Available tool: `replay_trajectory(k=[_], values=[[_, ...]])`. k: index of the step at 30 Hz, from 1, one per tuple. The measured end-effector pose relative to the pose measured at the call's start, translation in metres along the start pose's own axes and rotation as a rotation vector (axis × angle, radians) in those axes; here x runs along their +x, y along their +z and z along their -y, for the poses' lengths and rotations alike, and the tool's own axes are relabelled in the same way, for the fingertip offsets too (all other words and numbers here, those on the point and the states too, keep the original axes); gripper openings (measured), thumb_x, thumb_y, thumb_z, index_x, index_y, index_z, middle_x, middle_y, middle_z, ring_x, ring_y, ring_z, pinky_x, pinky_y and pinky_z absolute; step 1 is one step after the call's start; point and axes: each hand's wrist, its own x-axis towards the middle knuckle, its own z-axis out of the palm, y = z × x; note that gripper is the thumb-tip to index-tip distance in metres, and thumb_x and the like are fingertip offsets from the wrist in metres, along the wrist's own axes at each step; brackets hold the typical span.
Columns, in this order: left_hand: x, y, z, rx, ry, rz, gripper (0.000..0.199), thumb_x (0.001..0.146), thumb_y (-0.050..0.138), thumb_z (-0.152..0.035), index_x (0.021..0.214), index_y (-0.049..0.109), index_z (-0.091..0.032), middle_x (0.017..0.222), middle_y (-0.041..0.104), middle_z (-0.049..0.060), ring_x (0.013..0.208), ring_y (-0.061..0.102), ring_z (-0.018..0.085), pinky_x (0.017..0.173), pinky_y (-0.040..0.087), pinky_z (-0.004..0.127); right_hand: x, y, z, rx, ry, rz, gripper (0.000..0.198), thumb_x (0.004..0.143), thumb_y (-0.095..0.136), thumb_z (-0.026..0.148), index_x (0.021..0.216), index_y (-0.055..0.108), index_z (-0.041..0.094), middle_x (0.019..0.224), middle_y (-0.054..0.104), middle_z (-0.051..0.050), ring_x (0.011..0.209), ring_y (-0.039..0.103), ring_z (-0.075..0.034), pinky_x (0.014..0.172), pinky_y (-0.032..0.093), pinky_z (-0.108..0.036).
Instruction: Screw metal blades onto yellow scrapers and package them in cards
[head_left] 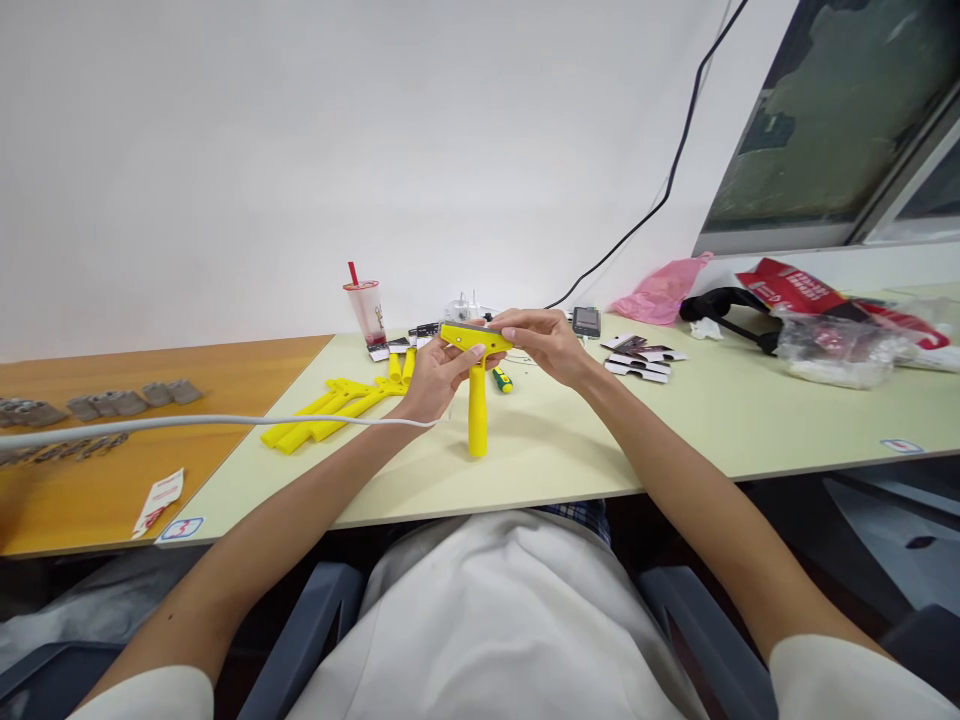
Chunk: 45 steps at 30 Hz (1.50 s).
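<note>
A yellow T-shaped scraper (478, 410) is held over the near middle of the table, its handle pointing down. Along the top of its head runs a thin grey strip. My left hand (439, 375) grips the left part of the head, thumb across the front face. At the head's right end, the fingers of my right hand (546, 345) are pinched on it. Behind the scraper lies a short green and yellow screwdriver (502, 380). Several more yellow scrapers (330, 410) are piled left of my left hand.
A cup with a red straw (365, 312) stands near the wall. Black-and-white cards (641, 360) and a small grey device (586, 321) lie at right, with a pink bag (660, 290) farther back. A white cable (225, 421) crosses the left foreground.
</note>
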Motion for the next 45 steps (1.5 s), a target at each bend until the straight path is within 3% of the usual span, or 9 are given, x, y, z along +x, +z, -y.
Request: replay_trajectory(k=[11, 17, 22, 33, 45], values=[[0.002, -0.003, 0.005, 0.030, 0.018, 0.050, 0.083, 0.071, 0.110, -0.039, 0.143, 0.073, -0.019, 0.113, 0.087, 0.012, 0.126, 0.081, 0.040, 0.122, 0.059, 0.064, 0.001, -0.002, -0.001, 0.020, -0.014, 0.131, 0.026, 0.094, 0.089, 0.050, 0.110, 0.095, 0.030, 0.133, 0.085, -0.008, 0.124, 0.076, -0.030, 0.106, 0.063, -0.044], [0.002, -0.004, 0.003, 0.044, 0.020, 0.050, 0.085, 0.073, 0.109, -0.040, 0.146, 0.072, -0.019, 0.118, 0.087, 0.014, 0.126, 0.082, 0.040, 0.122, 0.058, 0.063, 0.003, 0.001, -0.008, 0.072, 0.017, 0.022, 0.029, 0.085, 0.098, 0.045, 0.107, 0.093, 0.027, 0.116, 0.089, -0.008, 0.111, 0.080, -0.026, 0.100, 0.065, -0.040], [0.003, -0.006, 0.003, 0.026, 0.011, 0.051, 0.085, 0.072, 0.109, -0.038, 0.146, 0.073, -0.018, 0.123, 0.086, 0.015, 0.127, 0.081, 0.040, 0.124, 0.057, 0.064, 0.005, 0.002, -0.012, 0.071, 0.051, -0.033, 0.030, 0.078, 0.103, 0.050, 0.089, 0.092, 0.024, 0.094, 0.087, -0.006, 0.090, 0.078, -0.022, 0.086, 0.066, -0.037], [0.003, -0.006, 0.005, 0.026, 0.002, 0.077, 0.084, 0.077, 0.107, -0.035, 0.152, 0.071, -0.020, 0.131, 0.084, 0.014, 0.133, 0.078, 0.040, 0.126, 0.055, 0.064, 0.005, 0.001, -0.011, 0.044, 0.054, -0.060, 0.026, 0.075, 0.103, 0.049, 0.083, 0.093, 0.026, 0.104, 0.089, -0.008, 0.105, 0.079, -0.028, 0.090, 0.066, -0.040], [0.004, -0.008, 0.005, 0.045, -0.001, 0.096, 0.084, 0.075, 0.108, -0.037, 0.150, 0.073, -0.022, 0.128, 0.085, 0.013, 0.132, 0.079, 0.039, 0.126, 0.056, 0.061, 0.005, 0.003, -0.008, 0.048, 0.106, -0.022, 0.026, 0.077, 0.101, 0.048, 0.085, 0.093, 0.024, 0.098, 0.087, -0.006, 0.092, 0.075, -0.022, 0.084, 0.062, -0.036]])
